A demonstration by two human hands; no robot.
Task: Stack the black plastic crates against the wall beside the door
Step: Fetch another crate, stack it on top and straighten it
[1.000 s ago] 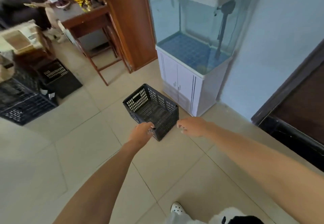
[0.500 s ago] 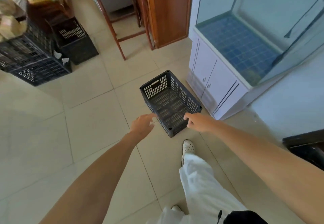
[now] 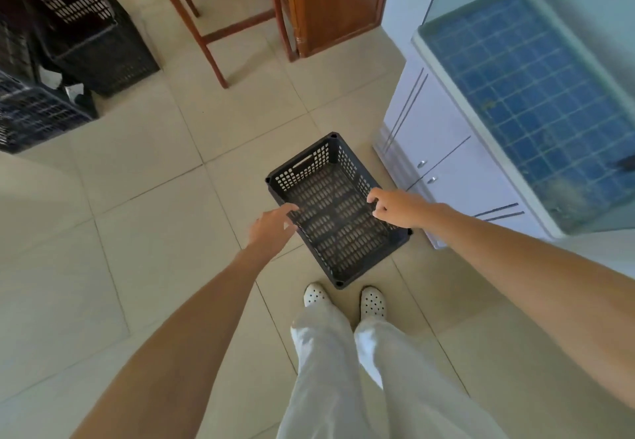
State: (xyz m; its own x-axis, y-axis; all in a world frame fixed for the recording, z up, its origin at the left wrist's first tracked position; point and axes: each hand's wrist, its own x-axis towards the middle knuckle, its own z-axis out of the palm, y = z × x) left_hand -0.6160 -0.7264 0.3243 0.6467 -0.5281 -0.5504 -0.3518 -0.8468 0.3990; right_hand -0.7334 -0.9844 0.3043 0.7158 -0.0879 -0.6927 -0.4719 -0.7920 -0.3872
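A black perforated plastic crate (image 3: 335, 229) sits low over the tiled floor, just ahead of my white shoes (image 3: 372, 303), its open side up and empty. My left hand (image 3: 271, 224) is at the crate's left long rim, fingers stretched out and fingertips touching the edge. My right hand (image 3: 395, 206) is at the right long rim with its fingers curled over the edge. I cannot tell whether the crate rests on the floor or hangs just above it.
More black crates (image 3: 103, 47) stand and lie at the far left, one flat lattice crate (image 3: 31, 119) nearest. A white cabinet (image 3: 443, 163) carrying a glass fish tank is close on the right. Wooden furniture legs (image 3: 206, 36) and a wooden cabinet (image 3: 330, 2) are ahead.
The view has tipped further down and the crate has come lower and nearer my feet. My hands have shifted from the near corner to the two long rims.
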